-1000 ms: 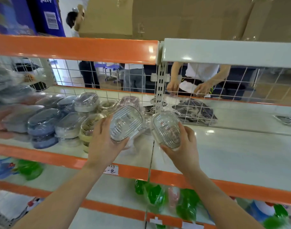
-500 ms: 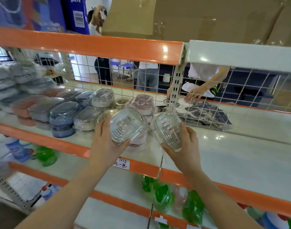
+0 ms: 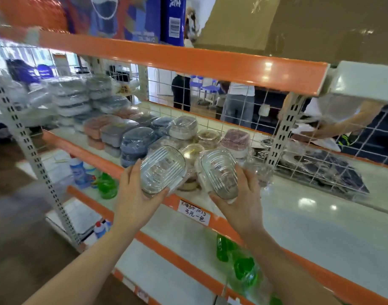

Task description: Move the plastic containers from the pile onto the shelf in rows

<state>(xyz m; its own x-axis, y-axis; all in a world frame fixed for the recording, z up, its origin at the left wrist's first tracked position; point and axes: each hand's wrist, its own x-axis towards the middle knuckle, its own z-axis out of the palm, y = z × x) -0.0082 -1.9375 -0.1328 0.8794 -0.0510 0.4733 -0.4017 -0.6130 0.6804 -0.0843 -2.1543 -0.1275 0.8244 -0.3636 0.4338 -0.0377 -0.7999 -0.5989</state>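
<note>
My left hand (image 3: 137,194) grips a clear ribbed plastic container (image 3: 162,169), held up in front of the shelf edge. My right hand (image 3: 241,201) grips a second clear ribbed container (image 3: 219,172) beside it. Both are tilted with their lids toward me. Behind them, on the white shelf (image 3: 316,216) with its orange front edge, lie wrapped containers in rows: blue ones (image 3: 137,142), pink and grey ones (image 3: 107,130), and a loose group of round ones (image 3: 210,139). Taller stacks (image 3: 83,100) stand at the far left.
A wire mesh back (image 3: 243,106) closes the shelf; people stand behind it. A perforated upright (image 3: 285,130) divides the bays. Dark wrapped goods (image 3: 333,170) lie at the right rear. A price label (image 3: 195,213) hangs on the edge. Green bottles (image 3: 239,258) fill the lower shelf. Boxes sit above.
The view has swung left and pulled back, showing more of the stacks on the left. Both hands still hold their containers side by side in front of the shelf edge.
</note>
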